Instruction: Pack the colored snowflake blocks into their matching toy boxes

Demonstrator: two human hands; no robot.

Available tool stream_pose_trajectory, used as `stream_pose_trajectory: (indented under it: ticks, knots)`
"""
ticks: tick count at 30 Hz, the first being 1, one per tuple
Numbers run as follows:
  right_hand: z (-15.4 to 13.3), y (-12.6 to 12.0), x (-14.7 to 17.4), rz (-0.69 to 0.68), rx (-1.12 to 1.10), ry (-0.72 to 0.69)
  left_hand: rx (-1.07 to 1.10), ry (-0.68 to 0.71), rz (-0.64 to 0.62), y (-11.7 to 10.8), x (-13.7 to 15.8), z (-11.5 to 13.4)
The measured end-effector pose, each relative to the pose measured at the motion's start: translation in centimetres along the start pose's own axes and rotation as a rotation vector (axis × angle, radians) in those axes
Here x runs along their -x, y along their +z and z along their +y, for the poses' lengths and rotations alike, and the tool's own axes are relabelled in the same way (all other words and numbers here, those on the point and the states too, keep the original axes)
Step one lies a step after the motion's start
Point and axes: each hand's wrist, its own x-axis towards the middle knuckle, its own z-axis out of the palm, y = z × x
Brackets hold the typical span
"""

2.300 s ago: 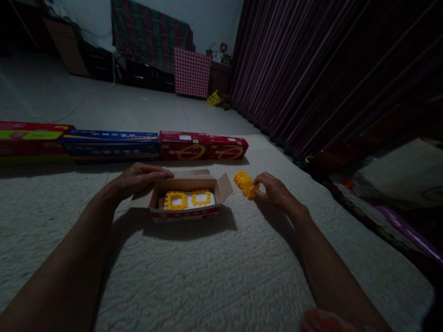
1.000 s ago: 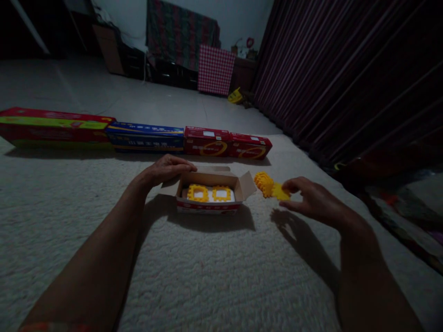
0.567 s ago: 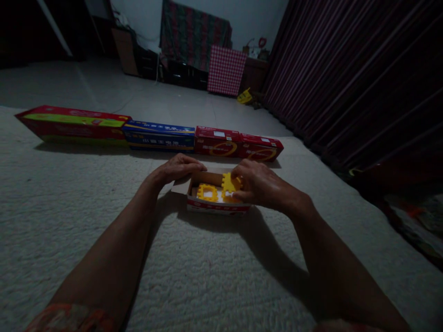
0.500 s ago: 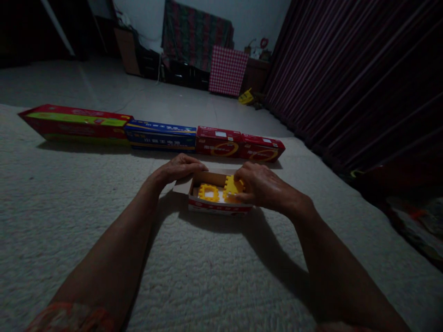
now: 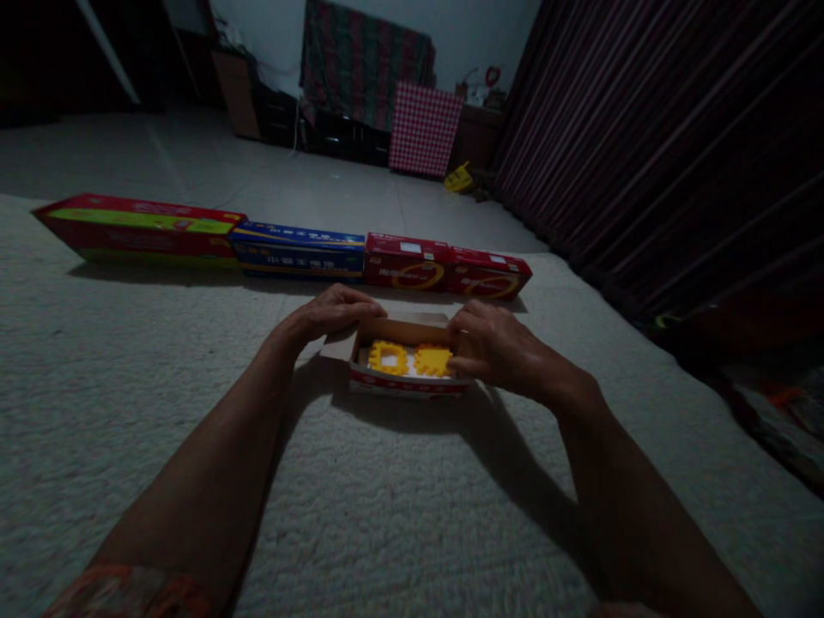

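A small open cardboard box (image 5: pixel 405 389), red and white on its front, sits on the pale quilted cover. Inside lie two yellow toothed plastic tiles: a square tile with a round hole (image 5: pixel 373 357) on the left and a solid square tile (image 5: pixel 433 360) on the right, both flat. My left hand (image 5: pixel 335 309) grips the box's back left corner, its fingertips on the rim. At the right end is my right hand (image 5: pixel 499 343), thumb and fingers apart over the edge, beside the solid tile. Its far fingers are hidden.
Beyond the box stands a row of cartons: a long red and green carton (image 5: pixel 154 232), a blue carton (image 5: pixel 299 251) and two red cartons (image 5: pixel 405 262). A dark striped curtain (image 5: pixel 618 129) hangs at the right. A checked cloth (image 5: pixel 425 129) is at the back.
The solid yellow tile was tilted up in my right hand and now lies flat in the box. My right hand has let it go and shifted slightly right. My left hand stays put.
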Motion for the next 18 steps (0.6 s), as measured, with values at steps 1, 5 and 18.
stream_pose_trajectory:
  ticks: [1, 5, 18]
  knots:
    - [0.2, -0.3, 0.3, 0.049, -0.023, -0.005, 0.001, -0.003, 0.000, 0.0, 0.0, 0.0]
    - [2.4, -1.9, 2.1, 0.306, -0.037, 0.059, 0.002, -0.015, 0.011, 0.1, 0.1, 0.1]
    - [12.5, 2.9, 8.2, 0.206, 0.021, 0.358, 0.075, 0.009, -0.030, -0.1, -0.7, -0.9]
